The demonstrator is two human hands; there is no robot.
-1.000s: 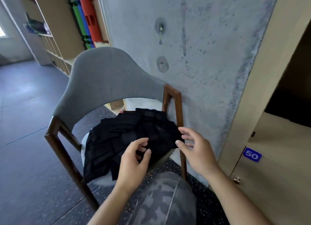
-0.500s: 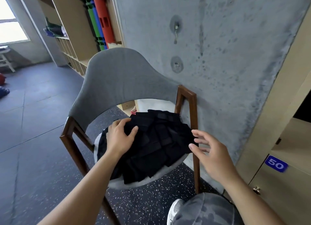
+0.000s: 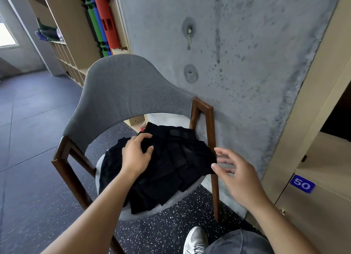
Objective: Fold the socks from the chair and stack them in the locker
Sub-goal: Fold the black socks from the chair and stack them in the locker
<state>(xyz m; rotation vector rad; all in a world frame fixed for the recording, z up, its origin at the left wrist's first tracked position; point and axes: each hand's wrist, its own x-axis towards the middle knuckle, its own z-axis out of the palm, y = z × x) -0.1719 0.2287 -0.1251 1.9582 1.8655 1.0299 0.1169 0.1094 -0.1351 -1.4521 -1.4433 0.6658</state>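
A heap of several black socks (image 3: 171,164) covers the seat of a grey chair (image 3: 121,90) with dark wooden legs. My left hand (image 3: 137,154) lies on the upper left of the heap, its fingers and thumb curled around a black sock there. My right hand (image 3: 237,172) hovers with spread fingers just right of the heap, beside the chair's wooden post, and holds nothing. The tan locker (image 3: 313,158) stands at the right, one compartment open above the door marked 50 (image 3: 302,183).
A concrete wall (image 3: 228,54) rises right behind the chair. Wooden shelving (image 3: 72,45) with coloured rolled mats stands at the back left. My knee and a grey shoe (image 3: 195,240) sit low in front of the chair on the dark speckled floor.
My left hand moved from the near edge of the heap up to its far left and closed on a sock. The view shifted left and back, and my right hand stayed beside the heap.
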